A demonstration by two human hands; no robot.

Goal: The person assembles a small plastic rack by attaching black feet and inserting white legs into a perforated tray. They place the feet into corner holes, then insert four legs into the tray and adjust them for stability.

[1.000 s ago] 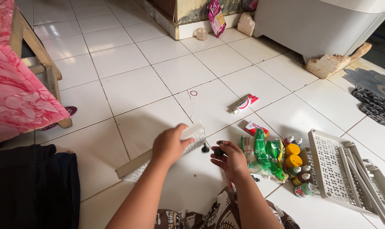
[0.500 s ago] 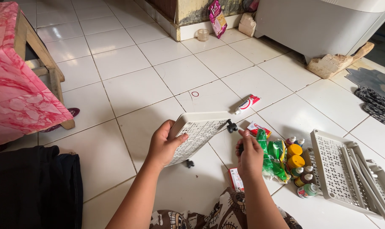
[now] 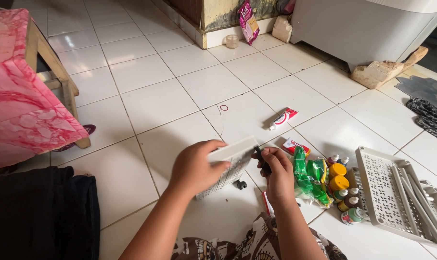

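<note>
Meanwhile the left hand (image 3: 194,166) grips a white perforated plastic shelf panel (image 3: 230,166) while the right hand (image 3: 278,175) pinches a small black caster wheel (image 3: 263,161) at its corner, not visibly seated, another black caster (image 3: 239,184) lying loose on the tiles.

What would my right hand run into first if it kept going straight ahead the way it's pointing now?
Probably the white perforated panel that the left hand holds: the right hand, gripping a small black caster, points up and left at the panel's near edge. Depth is unclear; past it lies bare tiled floor.
</note>
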